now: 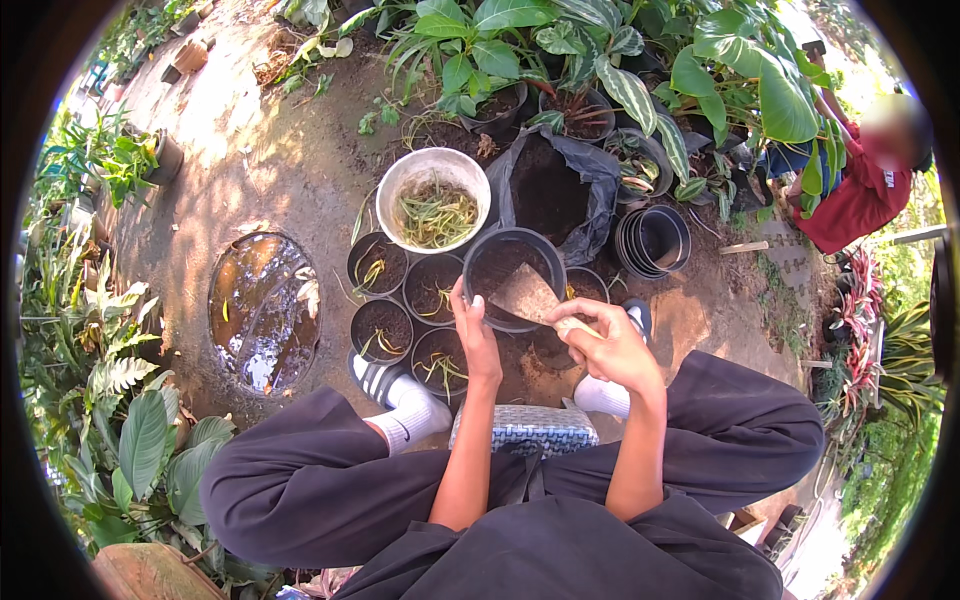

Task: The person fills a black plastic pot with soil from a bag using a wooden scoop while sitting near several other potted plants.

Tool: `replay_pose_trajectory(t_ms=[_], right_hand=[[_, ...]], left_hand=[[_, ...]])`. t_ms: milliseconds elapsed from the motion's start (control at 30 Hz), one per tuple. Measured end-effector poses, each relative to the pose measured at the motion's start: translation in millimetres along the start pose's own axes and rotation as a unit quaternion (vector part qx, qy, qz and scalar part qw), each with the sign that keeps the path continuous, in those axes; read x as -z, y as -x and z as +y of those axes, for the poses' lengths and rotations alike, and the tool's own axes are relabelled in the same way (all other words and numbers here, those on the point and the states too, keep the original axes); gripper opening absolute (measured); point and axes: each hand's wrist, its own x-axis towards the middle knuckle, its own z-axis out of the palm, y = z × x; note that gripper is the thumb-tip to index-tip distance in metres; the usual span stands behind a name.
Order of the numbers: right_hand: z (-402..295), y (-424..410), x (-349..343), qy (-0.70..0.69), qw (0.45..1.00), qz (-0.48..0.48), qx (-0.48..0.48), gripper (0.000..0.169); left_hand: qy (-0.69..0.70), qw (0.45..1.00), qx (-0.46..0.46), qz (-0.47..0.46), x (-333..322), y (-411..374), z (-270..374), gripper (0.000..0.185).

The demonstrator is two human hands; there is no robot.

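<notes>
My right hand grips the handle of a trowel, whose soil-coated blade is over a black plastic pot holding dark soil. At that pot's left side is my left hand, its fingers extended along the rim. Small black pots of soil with thin yellow-green cuttings stand to the left, among them a nearer pot. Behind them, a whitish bucket contains cut green and yellow leaves. A black plastic bag of dark soil lies open beyond the pot.
Stacked empty black pots are at the right. A round basin of water lies at the left. Potted foliage plants line the back. A person in a red shirt is at the far right. Below my hands is a woven seat.
</notes>
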Motion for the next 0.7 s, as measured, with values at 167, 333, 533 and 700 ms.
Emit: replay_pose_trajectory(t_ms=[167, 333, 533, 700], right_hand=[[5, -8, -8, -0.028, 0.998, 0.038, 0.032, 0.025], [2, -9, -7, -0.015, 0.999, 0.025, 0.031, 0.026], [11, -14, 0, 0.044, 0.993, 0.011, 0.107, 0.023], [14, -13, 4, 0.058, 0.994, 0.025, 0.087, 0.025]], left_hand=[[-0.025, 0.999, 0.002, -0.028, -4, 2, 1, 0.061], [-0.026, 0.999, 0.008, -0.030, -3, 2, 1, 0.061], [-0.012, 0.999, 0.005, -0.037, -2, 0, 0, 0.061], [0.013, 0.999, 0.007, -0.030, -1, 1, 0, 0.057]])
